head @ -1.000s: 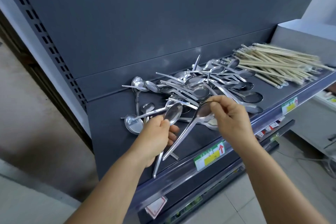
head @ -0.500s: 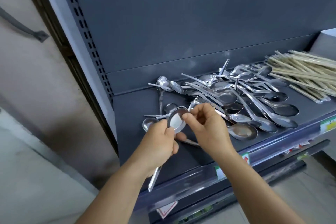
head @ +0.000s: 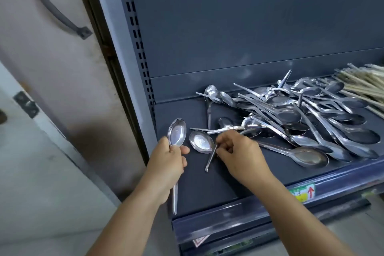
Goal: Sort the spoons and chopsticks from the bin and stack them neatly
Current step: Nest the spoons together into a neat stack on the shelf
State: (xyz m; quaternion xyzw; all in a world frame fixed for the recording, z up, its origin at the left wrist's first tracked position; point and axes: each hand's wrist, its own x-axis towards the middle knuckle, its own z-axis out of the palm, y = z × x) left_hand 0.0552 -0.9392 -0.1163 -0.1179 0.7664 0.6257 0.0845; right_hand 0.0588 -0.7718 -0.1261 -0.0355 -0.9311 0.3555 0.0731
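Observation:
My left hand [head: 166, 164] grips a steel spoon [head: 176, 132] by its neck, bowl up, handle hanging below the fist over the shelf's left front corner. My right hand [head: 241, 156] pinches the handle of a second spoon [head: 201, 145] whose bowl lies on the dark shelf [head: 207, 185] just right of the held one. A tangled pile of several steel spoons [head: 301, 118] covers the shelf's middle and right. A bundle of pale chopsticks [head: 365, 83] lies at the far right edge.
The shelf has a dark back panel [head: 249, 27] and a front price rail with a yellow-green label [head: 302, 192]. A perforated upright [head: 135, 33] bounds the shelf on the left. Beyond it is a door with a grey handle [head: 56, 10].
My right hand has left the spoon in my left hand and taken hold of another spoon's handle on the shelf. The camera has swung left, so the pile now sits further right.

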